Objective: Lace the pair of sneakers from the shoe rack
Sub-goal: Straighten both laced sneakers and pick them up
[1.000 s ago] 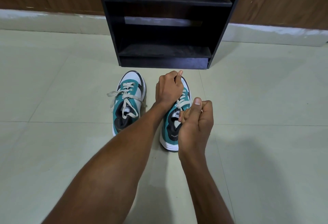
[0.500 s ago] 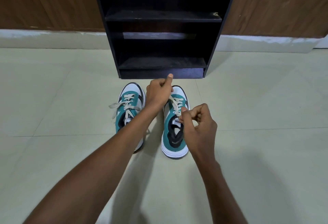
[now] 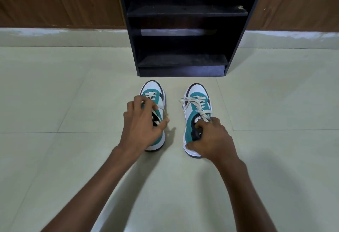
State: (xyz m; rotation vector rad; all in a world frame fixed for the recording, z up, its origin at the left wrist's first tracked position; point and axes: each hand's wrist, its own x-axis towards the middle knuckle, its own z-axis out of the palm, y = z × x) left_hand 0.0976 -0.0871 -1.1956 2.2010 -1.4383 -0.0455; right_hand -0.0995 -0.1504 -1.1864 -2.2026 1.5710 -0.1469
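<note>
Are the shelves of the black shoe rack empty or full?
Empty: the shoe rack shows bare dark shelves; both sneakers stand on the floor.

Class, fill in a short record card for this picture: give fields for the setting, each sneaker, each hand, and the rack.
setting: pale tiled floor, wood-panelled wall behind
left sneaker: teal and white, laces loose, toe toward rack
right sneaker: same colours, laced, lace ends loose
left hand: over the left sneaker, fingers in its laces
right hand: gripping the right sneaker's collar
shoe rack: black, visible shelves bare
</note>
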